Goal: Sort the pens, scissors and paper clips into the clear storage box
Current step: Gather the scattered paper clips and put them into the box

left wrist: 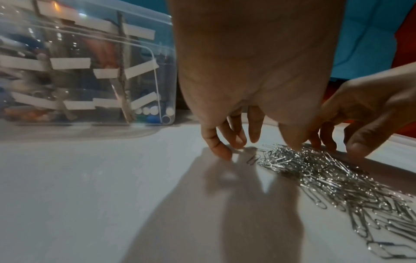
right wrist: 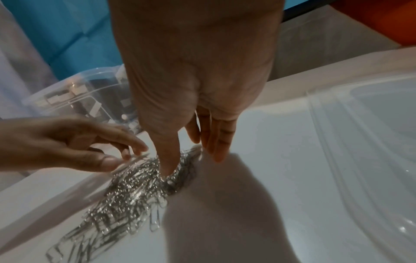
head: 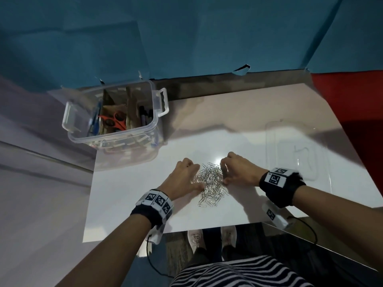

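head view: clip pile sits between my two hands, box up and to the left

head view shows the paper clips (head: 211,183) heaped loose on the white sheet (head: 128,204), and i have a hand on each flank. my left hand (head: 182,177) is at the pile's left edge, my right hand (head: 238,170) at its right edge, both touching or just short of the clips. the heap runs long from the far end between my fingertips toward my body, thinning out at the near end.

in the left wrist view my left hand's fingers point down with tips near the sheet; the thumb seems to touch the heap, and nothing is pinched that i can see. in the right wrist view my right thumb digs into the clips, other fingers straight beside them. i read both hands as open, raking rather than gripping.

the clear storage box (head: 154,121) stands well apart, far and left of the pile, nearer my left hand. scissors (head: 113,121) and pens (head: 145,116) already stand inside it. the lid (head: 300,154) lies right of my right hand.

my judgement: squeeze the heap along its short axis, then carry it left.
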The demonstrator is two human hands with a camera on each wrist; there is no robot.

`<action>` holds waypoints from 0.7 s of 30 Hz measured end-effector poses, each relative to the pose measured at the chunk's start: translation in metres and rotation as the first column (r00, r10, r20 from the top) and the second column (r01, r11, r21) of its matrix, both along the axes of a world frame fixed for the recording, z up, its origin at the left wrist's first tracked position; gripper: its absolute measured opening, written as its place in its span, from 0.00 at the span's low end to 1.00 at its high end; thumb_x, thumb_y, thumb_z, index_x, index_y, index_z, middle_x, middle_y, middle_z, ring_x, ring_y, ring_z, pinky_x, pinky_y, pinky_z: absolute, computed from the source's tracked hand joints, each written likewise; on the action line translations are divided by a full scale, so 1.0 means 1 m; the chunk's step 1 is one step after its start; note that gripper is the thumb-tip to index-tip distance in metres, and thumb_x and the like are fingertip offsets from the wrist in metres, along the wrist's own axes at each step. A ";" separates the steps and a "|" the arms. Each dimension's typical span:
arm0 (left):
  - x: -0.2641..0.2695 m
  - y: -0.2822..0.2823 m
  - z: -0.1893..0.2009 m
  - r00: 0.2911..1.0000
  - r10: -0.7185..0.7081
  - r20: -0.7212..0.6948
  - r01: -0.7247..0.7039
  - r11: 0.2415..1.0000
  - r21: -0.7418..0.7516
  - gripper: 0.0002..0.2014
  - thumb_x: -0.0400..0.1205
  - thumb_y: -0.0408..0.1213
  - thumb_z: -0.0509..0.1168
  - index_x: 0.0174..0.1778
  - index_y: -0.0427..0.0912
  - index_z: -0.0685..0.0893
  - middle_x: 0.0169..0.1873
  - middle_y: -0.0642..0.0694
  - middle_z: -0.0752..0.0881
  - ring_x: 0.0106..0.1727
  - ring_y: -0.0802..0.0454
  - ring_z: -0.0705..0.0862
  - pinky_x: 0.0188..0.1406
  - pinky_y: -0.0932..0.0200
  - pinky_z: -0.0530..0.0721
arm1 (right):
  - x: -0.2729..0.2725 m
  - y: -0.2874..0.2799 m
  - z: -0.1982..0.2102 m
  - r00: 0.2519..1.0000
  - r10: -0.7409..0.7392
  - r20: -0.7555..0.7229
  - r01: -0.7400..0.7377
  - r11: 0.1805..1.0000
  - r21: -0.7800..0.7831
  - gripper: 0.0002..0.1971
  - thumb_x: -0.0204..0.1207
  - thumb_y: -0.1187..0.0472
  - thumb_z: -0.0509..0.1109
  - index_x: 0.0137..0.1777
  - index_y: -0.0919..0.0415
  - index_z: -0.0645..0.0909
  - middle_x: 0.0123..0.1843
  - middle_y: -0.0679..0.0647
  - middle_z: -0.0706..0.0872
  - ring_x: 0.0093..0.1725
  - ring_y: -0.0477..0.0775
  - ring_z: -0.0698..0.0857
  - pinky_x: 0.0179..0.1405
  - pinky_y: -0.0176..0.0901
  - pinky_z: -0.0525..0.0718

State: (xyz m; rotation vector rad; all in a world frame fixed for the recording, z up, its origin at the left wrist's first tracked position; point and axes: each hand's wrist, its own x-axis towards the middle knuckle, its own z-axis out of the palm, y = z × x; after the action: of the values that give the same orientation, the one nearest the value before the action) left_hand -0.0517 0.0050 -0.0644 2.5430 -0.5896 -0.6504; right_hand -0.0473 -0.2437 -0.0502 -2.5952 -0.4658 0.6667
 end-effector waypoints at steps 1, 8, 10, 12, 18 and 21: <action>-0.002 -0.004 0.000 1.000 -0.016 -0.008 0.016 1.000 0.008 0.28 0.75 0.60 0.74 0.60 0.43 0.80 0.60 0.48 0.72 0.59 0.50 0.70 0.56 0.52 0.78 | -0.001 0.004 -0.002 1.000 -0.003 0.008 0.003 1.000 0.011 0.12 0.71 0.56 0.77 0.52 0.57 0.82 0.50 0.52 0.75 0.43 0.51 0.76 0.41 0.40 0.70; 0.003 -0.035 -0.001 0.991 0.107 0.078 -0.103 0.993 -0.057 0.12 0.78 0.40 0.75 0.55 0.45 0.83 0.45 0.50 0.76 0.51 0.45 0.81 0.48 0.54 0.74 | 0.006 0.040 -0.009 0.996 -0.046 0.071 0.040 0.996 0.075 0.05 0.75 0.63 0.70 0.48 0.61 0.84 0.46 0.56 0.84 0.46 0.58 0.82 0.46 0.50 0.80; 0.009 -0.037 0.003 0.987 0.147 0.067 -0.144 0.988 -0.047 0.07 0.77 0.39 0.74 0.48 0.45 0.85 0.41 0.51 0.80 0.49 0.44 0.83 0.46 0.54 0.75 | 0.012 0.042 -0.010 0.993 -0.085 0.076 0.081 0.995 0.062 0.04 0.73 0.65 0.70 0.44 0.60 0.86 0.42 0.57 0.88 0.44 0.60 0.85 0.45 0.51 0.82; 0.016 -0.035 0.005 0.980 0.198 0.028 -0.196 0.979 -0.047 0.02 0.78 0.38 0.74 0.45 0.45 0.89 0.38 0.49 0.88 0.45 0.46 0.86 0.47 0.51 0.82 | 0.018 0.039 -0.009 0.989 -0.141 0.045 0.138 0.989 0.057 0.06 0.70 0.65 0.69 0.41 0.56 0.87 0.41 0.56 0.88 0.44 0.59 0.85 0.44 0.47 0.83; 0.028 -0.027 0.008 0.962 0.275 -0.008 -0.275 0.960 -0.049 0.08 0.80 0.34 0.70 0.52 0.41 0.91 0.47 0.41 0.91 0.52 0.43 0.87 0.57 0.47 0.86 | 0.035 0.032 0.000 0.988 -0.152 0.014 0.150 0.985 0.081 0.04 0.73 0.59 0.73 0.41 0.56 0.90 0.41 0.50 0.91 0.45 0.54 0.85 0.50 0.50 0.85; 0.022 -0.030 0.009 0.979 0.194 -0.057 -0.195 0.981 -0.013 0.17 0.76 0.43 0.76 0.57 0.42 0.81 0.53 0.43 0.82 0.53 0.44 0.80 0.49 0.49 0.79 | 0.034 0.038 0.004 0.997 -0.071 -0.031 0.072 0.997 0.018 0.09 0.72 0.55 0.77 0.47 0.59 0.86 0.46 0.53 0.86 0.45 0.54 0.82 0.48 0.49 0.82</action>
State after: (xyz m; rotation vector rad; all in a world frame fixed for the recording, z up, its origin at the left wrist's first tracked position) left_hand -0.0299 -0.0254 -0.0552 2.5153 -0.3203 -0.6394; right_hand -0.0131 -0.2059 -0.0464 -2.5669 -0.3666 0.6726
